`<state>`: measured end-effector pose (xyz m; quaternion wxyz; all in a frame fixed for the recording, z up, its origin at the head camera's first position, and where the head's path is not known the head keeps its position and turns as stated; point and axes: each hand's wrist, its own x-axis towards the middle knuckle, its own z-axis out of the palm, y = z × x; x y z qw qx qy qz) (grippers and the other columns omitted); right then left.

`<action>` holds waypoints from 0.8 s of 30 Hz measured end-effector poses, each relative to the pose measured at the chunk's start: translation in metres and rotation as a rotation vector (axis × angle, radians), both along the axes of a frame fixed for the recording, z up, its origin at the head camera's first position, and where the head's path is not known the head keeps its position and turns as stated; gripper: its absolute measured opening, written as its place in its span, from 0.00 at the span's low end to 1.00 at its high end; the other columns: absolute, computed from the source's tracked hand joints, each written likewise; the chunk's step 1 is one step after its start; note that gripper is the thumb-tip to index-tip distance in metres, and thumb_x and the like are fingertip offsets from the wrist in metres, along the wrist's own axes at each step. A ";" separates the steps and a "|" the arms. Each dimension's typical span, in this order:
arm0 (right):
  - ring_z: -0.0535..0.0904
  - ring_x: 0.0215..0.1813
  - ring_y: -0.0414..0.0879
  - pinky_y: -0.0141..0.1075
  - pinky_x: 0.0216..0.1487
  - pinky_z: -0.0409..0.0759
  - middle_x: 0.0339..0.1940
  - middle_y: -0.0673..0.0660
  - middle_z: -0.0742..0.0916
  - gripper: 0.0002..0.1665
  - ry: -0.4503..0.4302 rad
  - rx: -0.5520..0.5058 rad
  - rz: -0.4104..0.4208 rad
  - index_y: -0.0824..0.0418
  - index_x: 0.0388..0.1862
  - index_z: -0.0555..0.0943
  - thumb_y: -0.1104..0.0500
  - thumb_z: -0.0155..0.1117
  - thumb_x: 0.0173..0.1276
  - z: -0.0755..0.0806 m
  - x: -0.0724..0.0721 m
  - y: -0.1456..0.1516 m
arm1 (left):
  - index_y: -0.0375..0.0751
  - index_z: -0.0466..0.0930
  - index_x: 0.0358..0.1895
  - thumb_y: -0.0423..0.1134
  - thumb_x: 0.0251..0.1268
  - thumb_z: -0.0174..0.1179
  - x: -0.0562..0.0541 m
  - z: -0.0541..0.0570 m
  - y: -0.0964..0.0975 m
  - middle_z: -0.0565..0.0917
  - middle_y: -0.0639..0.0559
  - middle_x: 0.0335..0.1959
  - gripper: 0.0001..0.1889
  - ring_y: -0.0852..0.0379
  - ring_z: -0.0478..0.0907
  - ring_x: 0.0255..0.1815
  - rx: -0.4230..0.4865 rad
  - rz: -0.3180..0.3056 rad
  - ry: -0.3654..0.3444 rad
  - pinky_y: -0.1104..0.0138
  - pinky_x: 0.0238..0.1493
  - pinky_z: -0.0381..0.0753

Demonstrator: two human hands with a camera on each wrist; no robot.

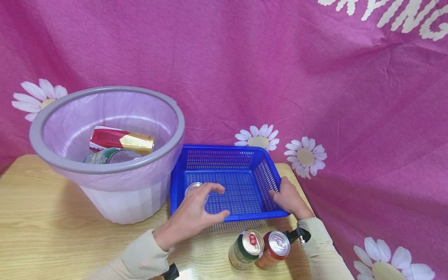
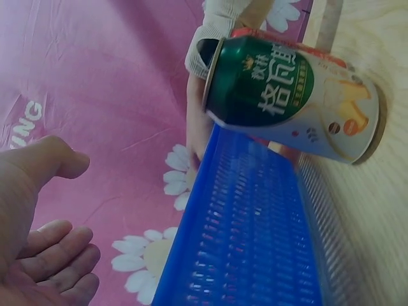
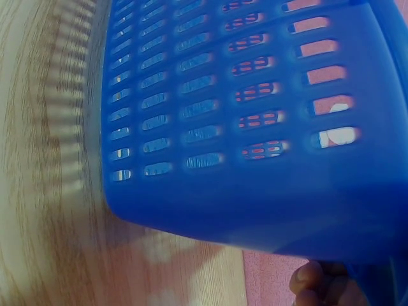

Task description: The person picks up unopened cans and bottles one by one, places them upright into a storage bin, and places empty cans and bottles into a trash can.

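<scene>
A blue plastic basket (image 1: 255, 215) sits on the table, its right rim gripped by my right hand (image 1: 289, 198). In the right wrist view, curled fingertips of that hand show below the basket's corner (image 3: 191, 204). Over the basket's left front part, my left hand (image 1: 192, 213) has its thumb and fingers spread apart, nothing between them. Behind it, the silver top of a can (image 1: 193, 187) shows inside the basket; the rest is hidden. A green-and-white can (image 1: 239, 252) and a red can (image 1: 269, 254) stand upright in front of the basket, side by side.
Left of the basket stands a white bin (image 1: 129, 198) with a grey rim and a translucent liner. Inside it lie a red-and-gold can (image 1: 122, 139) and a green-labelled container (image 1: 112, 155). A pink curtain (image 1: 210, 70) with daisies hangs behind the wooden table (image 1: 31, 217).
</scene>
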<state>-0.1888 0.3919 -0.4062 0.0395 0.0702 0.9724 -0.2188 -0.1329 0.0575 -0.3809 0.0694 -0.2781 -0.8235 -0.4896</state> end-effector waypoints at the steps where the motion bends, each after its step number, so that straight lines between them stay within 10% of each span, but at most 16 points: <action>1: 0.83 0.50 0.63 0.59 0.54 0.86 0.51 0.74 0.82 0.32 0.000 -0.002 -0.001 0.76 0.63 0.63 0.55 0.59 0.73 0.000 0.000 0.000 | 0.45 0.80 0.57 0.46 0.54 0.76 0.001 0.000 0.001 0.88 0.52 0.55 0.27 0.53 0.83 0.55 0.001 -0.010 -0.002 0.46 0.73 0.72; 24: 0.84 0.50 0.61 0.59 0.55 0.87 0.51 0.73 0.82 0.30 -0.010 -0.005 -0.005 0.75 0.63 0.64 0.55 0.59 0.74 -0.002 0.000 0.001 | 0.45 0.78 0.60 0.47 0.55 0.77 0.013 -0.008 0.022 0.86 0.53 0.56 0.30 0.53 0.82 0.62 0.000 -0.140 -0.028 0.54 0.68 0.81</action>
